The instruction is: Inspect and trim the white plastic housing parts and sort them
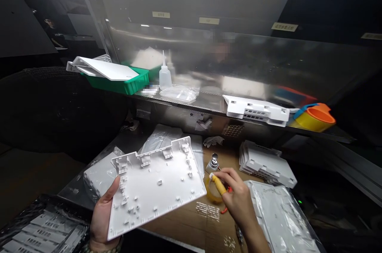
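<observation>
My left hand (103, 215) grips the left edge of a white plastic housing panel (161, 191), thumb on the face towards me. The panel is tilted up and shows small clips, posts and ribs on its inner side. Just right of the panel, my right hand (235, 193) is closed in a pinch. A yellow cover (219, 184), seemingly over the thumb, shows there, with a small white piece (211, 175) at its tip; its exact kind is unclear. Beneath the right hand lie a roll of yellowish tape (212, 192) and something orange-red, partly hidden.
A metal-capped dispenser (213, 162) stands on the brown bench top (179, 221). Stacked white panels (265, 161) and bagged panels (280, 217) are at right. The shelf holds a green bin (131, 85), a squeeze bottle (165, 77), a panel (258, 110) and tape rolls (318, 119).
</observation>
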Demonstrator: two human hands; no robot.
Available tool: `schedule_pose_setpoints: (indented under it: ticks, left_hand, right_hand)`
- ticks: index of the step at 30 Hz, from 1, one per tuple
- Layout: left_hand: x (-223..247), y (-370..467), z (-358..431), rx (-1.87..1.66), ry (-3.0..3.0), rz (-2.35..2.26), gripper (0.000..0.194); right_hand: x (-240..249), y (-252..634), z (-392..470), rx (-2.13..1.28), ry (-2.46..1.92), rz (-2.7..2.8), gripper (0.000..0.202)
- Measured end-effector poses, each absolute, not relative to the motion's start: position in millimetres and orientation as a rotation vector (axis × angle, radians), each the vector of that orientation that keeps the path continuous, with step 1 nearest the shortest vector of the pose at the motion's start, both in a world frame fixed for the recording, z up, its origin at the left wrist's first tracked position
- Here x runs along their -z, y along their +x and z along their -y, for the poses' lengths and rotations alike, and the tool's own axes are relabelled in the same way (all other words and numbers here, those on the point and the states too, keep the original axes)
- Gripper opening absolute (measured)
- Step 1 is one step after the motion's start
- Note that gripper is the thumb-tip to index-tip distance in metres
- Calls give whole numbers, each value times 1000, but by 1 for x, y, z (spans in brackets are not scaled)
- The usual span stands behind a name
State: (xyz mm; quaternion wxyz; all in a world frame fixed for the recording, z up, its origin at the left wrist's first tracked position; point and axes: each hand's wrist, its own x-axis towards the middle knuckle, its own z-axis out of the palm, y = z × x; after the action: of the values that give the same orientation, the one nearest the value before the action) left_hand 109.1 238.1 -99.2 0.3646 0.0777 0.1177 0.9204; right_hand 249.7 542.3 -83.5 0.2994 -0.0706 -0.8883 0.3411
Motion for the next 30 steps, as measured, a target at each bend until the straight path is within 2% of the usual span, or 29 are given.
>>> schedule_pose_setpoints:
  ticks: [5, 9, 15, 21, 25, 27, 30]
  left_hand:
    - [109, 118, -232, -2261, 231, -283, 59]
    - [122, 126, -231, -2202, 195, -304, 53]
    - [133, 132, -223, -2200, 62, -374, 45]
    - [145, 135, -226, -2320, -9, -570, 47]
    - [124, 149, -252, -2341, -36, -797, 59]
    - [104, 159, -273, -2263, -90, -936, 64]
    - [82, 174, -303, -2176, -67, -1200, 59]
  right_hand:
    - [58, 239, -544, -1016, -216, 2127, 18]
    - [47, 224, -535, -975, -158, 2090, 16]
    - [59, 226, -540, -960, -271, 2092, 16]
    - [88, 233, -553, -1033, -325, 2165, 17]
    - [107, 239, -558, -1057, -462, 2079, 23]
    - [99, 241, -542, -1069, -415, 2020, 20]
    - [77, 240, -503, -1106, -214, 2006, 19]
